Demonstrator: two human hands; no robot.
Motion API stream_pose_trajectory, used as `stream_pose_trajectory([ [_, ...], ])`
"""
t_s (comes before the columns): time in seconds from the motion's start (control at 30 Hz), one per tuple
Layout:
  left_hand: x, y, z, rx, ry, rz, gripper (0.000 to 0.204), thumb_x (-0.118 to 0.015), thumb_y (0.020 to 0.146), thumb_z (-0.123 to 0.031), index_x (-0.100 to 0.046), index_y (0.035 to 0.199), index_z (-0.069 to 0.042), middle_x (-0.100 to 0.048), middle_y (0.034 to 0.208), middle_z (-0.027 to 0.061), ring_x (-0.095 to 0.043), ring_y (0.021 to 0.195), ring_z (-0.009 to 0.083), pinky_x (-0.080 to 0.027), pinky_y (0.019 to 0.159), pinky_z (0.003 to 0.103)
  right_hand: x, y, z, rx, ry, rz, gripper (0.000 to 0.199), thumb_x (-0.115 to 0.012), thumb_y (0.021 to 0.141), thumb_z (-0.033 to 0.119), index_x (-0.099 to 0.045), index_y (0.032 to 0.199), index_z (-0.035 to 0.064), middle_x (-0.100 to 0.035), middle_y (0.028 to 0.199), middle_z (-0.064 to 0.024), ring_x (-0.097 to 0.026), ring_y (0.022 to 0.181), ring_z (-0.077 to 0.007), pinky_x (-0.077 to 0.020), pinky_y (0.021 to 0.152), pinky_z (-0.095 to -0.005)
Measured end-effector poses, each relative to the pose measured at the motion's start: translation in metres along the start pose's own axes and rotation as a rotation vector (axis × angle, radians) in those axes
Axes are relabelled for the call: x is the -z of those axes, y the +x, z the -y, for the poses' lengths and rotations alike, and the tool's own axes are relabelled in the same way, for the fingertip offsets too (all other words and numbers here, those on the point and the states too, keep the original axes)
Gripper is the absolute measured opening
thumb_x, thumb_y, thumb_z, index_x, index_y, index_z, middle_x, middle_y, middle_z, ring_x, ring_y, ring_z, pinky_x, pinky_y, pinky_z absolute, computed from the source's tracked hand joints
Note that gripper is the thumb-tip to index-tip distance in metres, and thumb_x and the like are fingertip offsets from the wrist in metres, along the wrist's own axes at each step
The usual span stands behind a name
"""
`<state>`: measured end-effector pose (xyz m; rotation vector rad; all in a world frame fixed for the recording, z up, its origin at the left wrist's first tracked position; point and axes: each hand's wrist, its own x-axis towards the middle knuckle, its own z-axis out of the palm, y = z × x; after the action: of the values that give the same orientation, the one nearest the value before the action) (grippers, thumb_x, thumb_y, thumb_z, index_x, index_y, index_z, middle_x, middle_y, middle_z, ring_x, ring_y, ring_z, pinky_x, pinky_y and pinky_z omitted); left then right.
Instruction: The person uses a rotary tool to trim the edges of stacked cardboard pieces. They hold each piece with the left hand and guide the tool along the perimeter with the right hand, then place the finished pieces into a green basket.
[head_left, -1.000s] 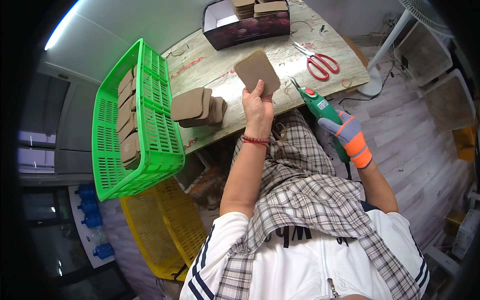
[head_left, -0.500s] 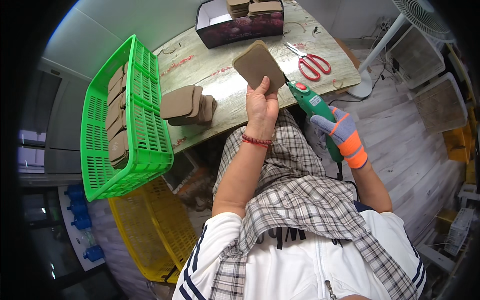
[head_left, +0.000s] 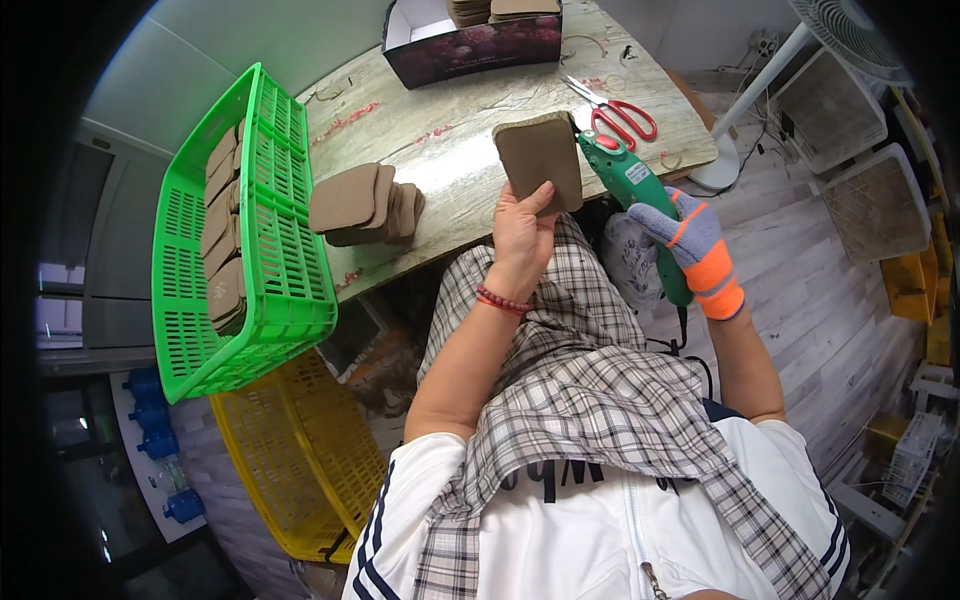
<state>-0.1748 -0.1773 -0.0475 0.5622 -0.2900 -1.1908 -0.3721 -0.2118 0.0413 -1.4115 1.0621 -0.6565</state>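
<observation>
My left hand is bare, with a beaded bracelet at the wrist. It grips a flat brown pad with rounded corners by its lower edge, thumb on the face. My right hand, in a grey and orange glove, is wrapped round a green corded electric hand tool with a red button. The tool's dark narrow tip is at the pad's upper right corner; whether it touches is hard to tell. On the table to the left lies a stack of similar brown pads.
Red-handled scissors lie on the worn wooden table. Behind stands a dark box holding more pads. A green crate with pads is at left, above a yellow crate. A white fan stands at right.
My left hand has turned the pad more upright, bringing it slightly right and lower. The tool's tip has shifted from the pad's right side up to its upper right corner.
</observation>
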Motion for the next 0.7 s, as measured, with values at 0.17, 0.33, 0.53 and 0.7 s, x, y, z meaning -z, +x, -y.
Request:
stream_pose_trajectory([
  [0.17, 0.012, -0.002, -0.029, 0.004, 0.229, 0.047, 0.027, -0.057, 0.083, 0.010, -0.058, 0.108, 0.001, -0.066, 0.100, 0.0110, -0.066, 0.086, 0.0188, -0.057, 0.073, 0.031, 0.017, -0.008, 0.010, -0.022, -0.089, 0.115, 0.025, -0.070, 0.081, 0.022, -0.060, 0.091, 0.0016, -0.056, 0.064, -0.0002, -0.051, 0.052, -0.0057, -0.0413, 0.047, -0.0218],
  [0.33, 0.029, 0.002, -0.064, 0.126, 0.461, 0.120, 0.032, -0.059, 0.080, 0.011, -0.059, 0.112, 0.003, -0.066, 0.099, 0.0096, -0.065, 0.084, 0.0165, -0.055, 0.074, 0.029, 0.028, -0.015, 0.010, -0.042, -0.093, 0.230, 0.025, -0.071, 0.080, 0.021, -0.061, 0.089, 0.0008, -0.056, 0.064, -0.0001, -0.050, 0.052, -0.0053, -0.0405, 0.047, -0.0220],
  [0.53, 0.036, -0.008, -0.075, 0.317, 0.542, 0.159, 0.033, -0.060, 0.078, 0.011, -0.059, 0.111, 0.005, -0.066, 0.099, 0.0098, -0.065, 0.083, 0.0153, -0.054, 0.075, 0.028, 0.017, -0.018, 0.008, -0.036, -0.213, 0.227, 0.028, -0.073, 0.079, 0.024, -0.062, 0.090, 0.0007, -0.056, 0.065, 0.0019, -0.049, 0.056, -0.0040, -0.0398, 0.051, -0.0208],
  [0.7, 0.034, -0.023, -0.075, 0.399, 0.585, 0.149, 0.033, -0.062, 0.075, 0.011, -0.060, 0.107, 0.003, -0.064, 0.094, 0.0068, -0.061, 0.082, 0.0134, -0.050, 0.075, 0.026, 0.010, -0.012, 0.003, -0.043, -0.189, 0.245, 0.027, -0.072, 0.079, 0.024, -0.062, 0.089, 0.0014, -0.057, 0.067, 0.0024, -0.050, 0.057, -0.0042, -0.0405, 0.051, -0.0210],
])
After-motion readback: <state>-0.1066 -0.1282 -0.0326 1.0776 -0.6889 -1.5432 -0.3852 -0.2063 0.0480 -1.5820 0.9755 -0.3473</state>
